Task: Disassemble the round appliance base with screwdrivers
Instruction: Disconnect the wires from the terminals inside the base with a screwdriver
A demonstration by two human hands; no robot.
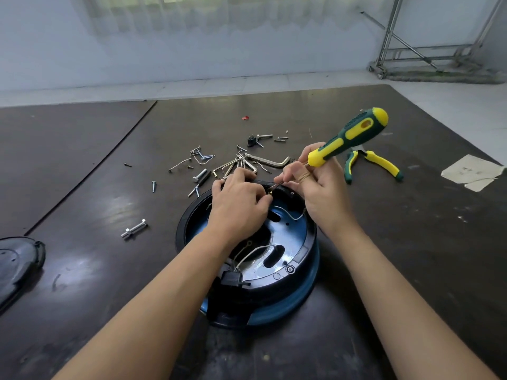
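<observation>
Blue-walled base [288, 305]: centre of the counter [82, 187], open side up, with its inner plate and white wires [255, 252] exposed.
Left hand [238, 201]: grip curled over the base's 12 o'clock rim, steadying it.
Right hand [318, 193]: grip pinched on the screwdriver [348, 138] shaft, tip at the 12 o'clock rim.
Progress: seemingly midway. The black cover [16, 261] lies off at 9 o'clock, and loose screws [197, 156] and hex keys [269, 160] lie at 12. A plate fastener at 5 o'clock looks unremoved.
Pliers [378, 163]: 2 o'clock, idle.

Glossy plastic base [301, 259], metal screws [153, 185]
</observation>
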